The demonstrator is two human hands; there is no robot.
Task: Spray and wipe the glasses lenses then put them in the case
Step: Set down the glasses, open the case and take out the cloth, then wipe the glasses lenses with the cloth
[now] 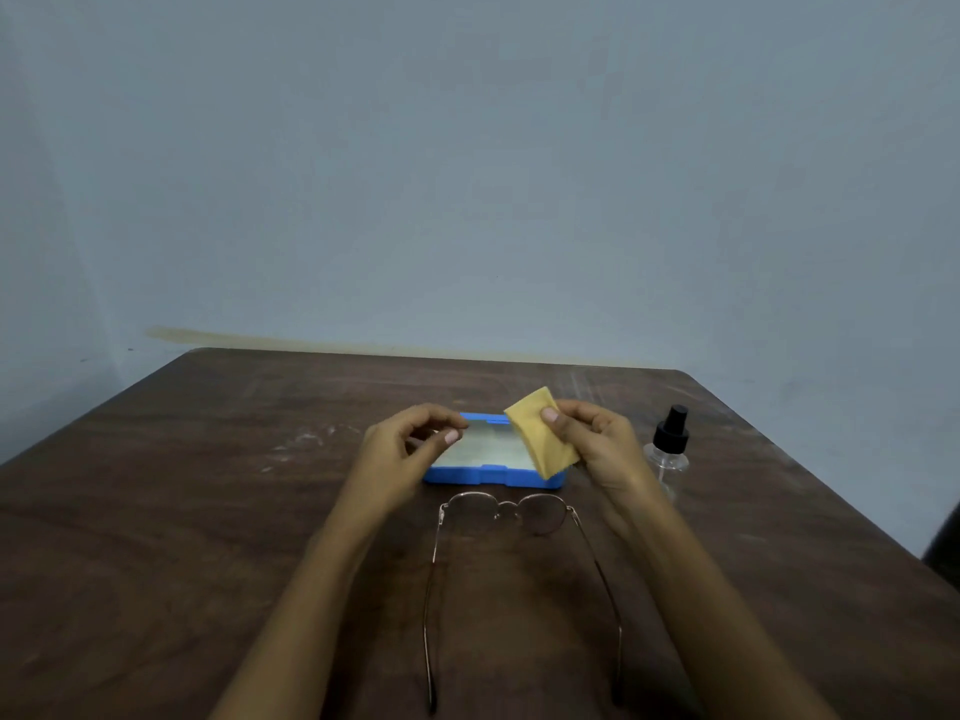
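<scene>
Dark brown wooden surface (pixel 208 511) carries thin-rimmed round metal glasses (pixel 506 506), arms unfolded, just before a blue rectangular plastic case (pixel 488 478); pale interior, contents indistinct. Left hand (pixel 400 449) curled, empty, above the case; right hand (pixel 597 439) pinches a yellow cloth (pixel 535 433). Clear black-capped spray bottle (pixel 667 454) stands right.

A dark wooden tabletop (pixel 208 511) carries a blue case (pixel 467 478) at centre, glasses (pixel 545 514) with temples unfolded just at its six o'clock, and a clear spray bottle (pixel 670 452) at its three o'clock.
</scene>
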